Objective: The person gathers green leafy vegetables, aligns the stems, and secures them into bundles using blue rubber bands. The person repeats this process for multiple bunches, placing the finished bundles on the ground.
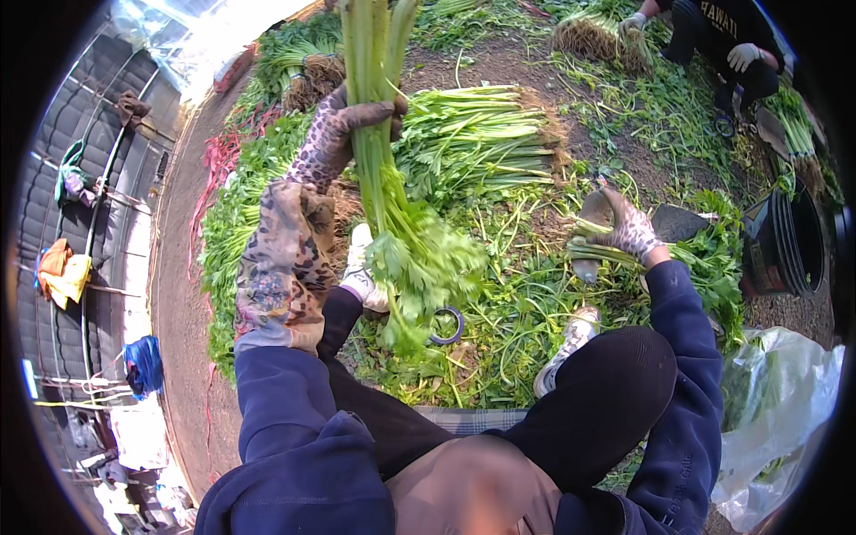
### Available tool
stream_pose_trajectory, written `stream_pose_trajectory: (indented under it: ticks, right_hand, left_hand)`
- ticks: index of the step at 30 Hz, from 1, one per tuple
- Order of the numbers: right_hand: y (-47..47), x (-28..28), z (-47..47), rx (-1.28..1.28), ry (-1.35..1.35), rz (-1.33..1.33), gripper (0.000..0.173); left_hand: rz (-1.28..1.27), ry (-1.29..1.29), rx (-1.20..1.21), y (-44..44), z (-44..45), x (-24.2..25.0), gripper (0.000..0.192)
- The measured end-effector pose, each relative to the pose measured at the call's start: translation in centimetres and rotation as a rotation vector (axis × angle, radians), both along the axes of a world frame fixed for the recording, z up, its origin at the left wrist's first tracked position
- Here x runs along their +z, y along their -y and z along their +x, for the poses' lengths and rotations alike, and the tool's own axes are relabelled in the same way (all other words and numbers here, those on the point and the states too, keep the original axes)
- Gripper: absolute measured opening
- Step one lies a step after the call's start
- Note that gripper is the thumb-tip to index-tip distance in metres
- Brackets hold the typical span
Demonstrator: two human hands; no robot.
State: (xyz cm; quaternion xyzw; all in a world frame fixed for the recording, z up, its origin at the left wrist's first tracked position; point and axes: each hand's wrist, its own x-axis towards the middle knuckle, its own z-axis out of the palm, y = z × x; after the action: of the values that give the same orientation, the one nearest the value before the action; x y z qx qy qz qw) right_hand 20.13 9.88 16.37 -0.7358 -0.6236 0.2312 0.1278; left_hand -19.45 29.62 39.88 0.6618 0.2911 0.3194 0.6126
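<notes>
In a patterned glove, my left hand [364, 124] grips a bunch of celery [378, 154] by its pale stalks. The bunch hangs with its leaves downward, and their tips are blurred. My gloved right hand [628, 227] is low on the right, over cut celery stalks [602, 250] and beside a metal blade [595, 210]; whether its fingers close on the stalks is unclear. A second dark blade [679, 223] lies just beyond that hand. Between my feet a roll of purple-blue tape [447, 326] rests on loose leaves.
A stack of celery with roots [481, 137] lies ahead; rooted bundles [314, 73] stand behind it. Celery rows [261, 221] and red twine [221, 157] are left. At right are a black bucket [782, 241], a clear plastic bag [779, 414] and a gloved co-worker [719, 40].
</notes>
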Motion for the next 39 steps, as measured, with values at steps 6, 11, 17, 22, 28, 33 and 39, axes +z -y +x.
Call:
stream_pose_trajectory:
  ticks: [6,11,17,22,28,33,39]
  right_hand:
    - [-2.5,22.6,-15.2,0.407,-0.911,0.257,0.106]
    - [0.0,22.5,-23.9,0.401,-1.264,0.149,0.069]
    - [4.7,22.0,-28.1,0.266,-1.383,0.233,0.054]
    - [6.3,20.7,-30.3,-0.062,-1.416,0.405,0.039]
    - [6.9,19.5,-30.0,-0.023,-1.489,0.276,0.04]
    - [7.5,18.2,-30.1,-0.12,-1.543,0.389,0.028]
    - [7.3,17.4,-27.3,-0.036,-1.635,0.295,0.033]
  left_hand:
    - [-0.244,0.095,-0.093,12.1,-3.1,-2.9,0.055]
    - [-0.288,0.223,-0.322,18.7,-2.7,-5.7,0.061]
    - [-0.437,0.271,-0.327,21.5,-5.8,-6.6,0.065]
    - [-0.217,0.418,0.197,24.4,-4.0,-8.7,0.061]
    - [-0.335,0.449,0.284,25.4,-5.5,-9.4,0.042]
    - [-0.186,0.196,0.352,25.7,-5.2,-9.8,0.039]
    - [-0.198,-0.067,0.051,25.4,-5.7,-9.8,0.045]
